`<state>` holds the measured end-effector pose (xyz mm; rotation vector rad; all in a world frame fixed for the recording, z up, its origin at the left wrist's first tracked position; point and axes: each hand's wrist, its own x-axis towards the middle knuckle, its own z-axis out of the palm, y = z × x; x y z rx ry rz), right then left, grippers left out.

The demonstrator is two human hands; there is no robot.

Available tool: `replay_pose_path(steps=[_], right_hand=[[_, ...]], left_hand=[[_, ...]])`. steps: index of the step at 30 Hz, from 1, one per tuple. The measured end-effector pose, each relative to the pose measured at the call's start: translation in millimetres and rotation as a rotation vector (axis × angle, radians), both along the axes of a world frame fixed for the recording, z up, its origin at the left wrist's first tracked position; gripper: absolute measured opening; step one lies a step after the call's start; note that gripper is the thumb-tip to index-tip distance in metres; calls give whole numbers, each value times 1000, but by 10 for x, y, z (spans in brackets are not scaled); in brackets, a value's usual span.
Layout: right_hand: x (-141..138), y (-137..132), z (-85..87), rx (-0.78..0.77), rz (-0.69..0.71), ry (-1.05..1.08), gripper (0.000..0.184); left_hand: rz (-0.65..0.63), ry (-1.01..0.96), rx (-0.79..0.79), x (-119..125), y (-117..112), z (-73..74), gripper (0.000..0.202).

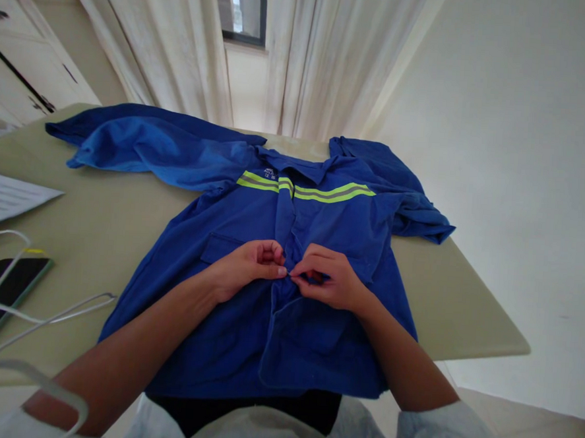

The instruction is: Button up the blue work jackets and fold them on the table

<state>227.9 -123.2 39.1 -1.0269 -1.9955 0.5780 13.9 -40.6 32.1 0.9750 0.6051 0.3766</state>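
Note:
A blue work jacket (182, 239) lies spread front side up, its collar away from me and a yellow-green and grey reflective stripe (333, 194) across the chest. Over the middle of its front opening, my left hand (252, 266) pinches the placket between thumb and fingers. Close on the right, my right hand (331, 277) is also closed on the front edge, thumb and forefinger pressed together. The fingertips of both hands nearly meet at a tiny spot, too small to make out. Below them the right front panel is folded slightly open.
The jacket rests on a pale table (465, 315). At the left lie a dark phone (0, 294), a white cable (63, 314) and a printed paper sheet (11, 195). Curtains (322, 55) hang behind; a white wall (524, 160) stands at the right.

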Motion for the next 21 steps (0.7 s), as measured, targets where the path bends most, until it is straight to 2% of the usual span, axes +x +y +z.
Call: replay_pose_path(steps=[4,7,11,14,17,21], right_hand=[[18,-25,1,109,54,-117,13],[23,-19,5,43,62,-86,8],[-18,9,-36,-142,-4,110,10],[-55,14,-90,-298,-26,143,29],[-44,14,-119,-316,-22,85,38],[45,65,-100,-330,26,126,36]], left_hand=[[-21,33,-79,6,-14,11,40],[11,70,-67,18,-34,16,39],[46,41,64,28,-59,7,40],[37,57,123,30,-77,-18,39],[49,92,180,35,-94,-41,36],[32,87,418,18,-128,-1,33]])
